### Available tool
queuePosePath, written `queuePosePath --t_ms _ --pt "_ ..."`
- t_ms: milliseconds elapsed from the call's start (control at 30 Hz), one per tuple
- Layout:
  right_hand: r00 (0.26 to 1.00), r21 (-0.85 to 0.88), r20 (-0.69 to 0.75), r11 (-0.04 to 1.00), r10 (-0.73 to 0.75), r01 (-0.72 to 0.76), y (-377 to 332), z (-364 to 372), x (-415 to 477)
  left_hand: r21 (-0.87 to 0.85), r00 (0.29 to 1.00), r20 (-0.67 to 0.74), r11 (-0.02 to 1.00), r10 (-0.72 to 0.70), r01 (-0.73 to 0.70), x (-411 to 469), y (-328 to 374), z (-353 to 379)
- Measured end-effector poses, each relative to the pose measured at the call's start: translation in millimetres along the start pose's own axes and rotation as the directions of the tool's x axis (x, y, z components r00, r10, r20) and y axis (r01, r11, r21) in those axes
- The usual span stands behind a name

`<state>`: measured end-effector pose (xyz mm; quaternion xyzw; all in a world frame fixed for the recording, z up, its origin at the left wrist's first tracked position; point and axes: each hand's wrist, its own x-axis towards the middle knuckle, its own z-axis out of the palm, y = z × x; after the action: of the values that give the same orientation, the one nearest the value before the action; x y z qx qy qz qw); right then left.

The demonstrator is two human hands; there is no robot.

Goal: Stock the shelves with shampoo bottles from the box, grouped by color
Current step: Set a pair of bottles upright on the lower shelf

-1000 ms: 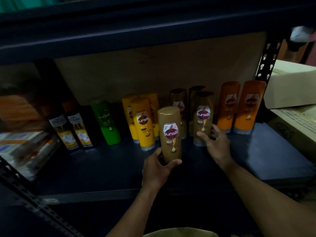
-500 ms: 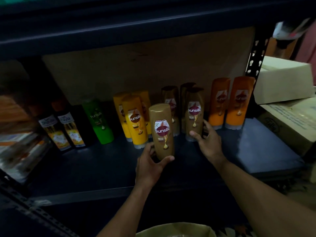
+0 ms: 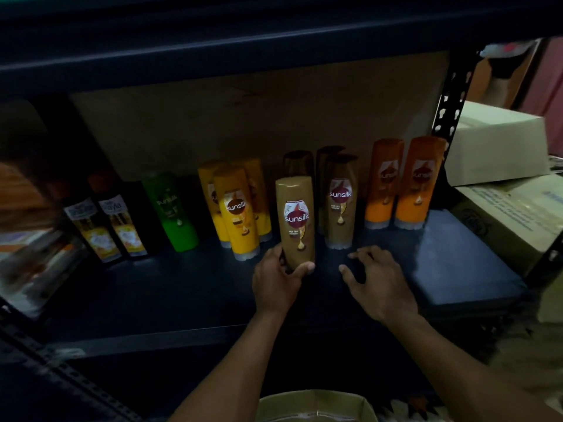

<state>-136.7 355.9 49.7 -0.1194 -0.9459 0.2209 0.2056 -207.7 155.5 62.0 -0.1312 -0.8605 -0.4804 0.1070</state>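
Note:
My left hand (image 3: pixel 277 280) grips the base of a brown Sunsilk bottle (image 3: pixel 296 217), held upright on the dark shelf (image 3: pixel 182 287) in front of the other brown bottles (image 3: pixel 339 199). My right hand (image 3: pixel 377 281) hovers over the shelf just right of it, fingers spread and holding nothing. Left of the brown group stand three yellow bottles (image 3: pixel 237 214), one green bottle (image 3: pixel 170 211) and two black bottles (image 3: pixel 103 229). Two orange bottles (image 3: pixel 402 181) stand at the right. The rim of the cardboard box (image 3: pixel 313 397) shows at the bottom edge.
A perforated shelf post (image 3: pixel 451 95) rises at the right, with stacked cartons (image 3: pixel 502 208) beyond it. Blurred packets (image 3: pixel 33 260) lie at the shelf's left end. A board (image 3: pixel 259 117) backs the shelf, and the shelf above (image 3: pixel 243 35) hangs low overhead.
My right hand has drawn back from the standing brown bottle and now hovers lower over the shelf. The held brown bottle has shifted slightly toward the brown group.

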Motion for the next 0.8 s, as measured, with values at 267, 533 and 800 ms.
queuePosePath --t_ms 267,533,800 --pt "0.998 -0.025 -0.056 0.999 -0.021 0.020 6 5 2 -0.062 0.999 -0.036 0.998 -0.018 0.016 23 5 27" --pt "0.998 -0.027 -0.063 1.000 -0.014 0.013 4 5 2 -0.052 0.994 -0.087 0.996 -0.072 0.068 31 3 35" --pt "0.997 -0.020 -0.074 1.000 -0.019 0.018 5 6 2 0.042 0.996 -0.073 0.997 -0.057 0.060 32 5 36"
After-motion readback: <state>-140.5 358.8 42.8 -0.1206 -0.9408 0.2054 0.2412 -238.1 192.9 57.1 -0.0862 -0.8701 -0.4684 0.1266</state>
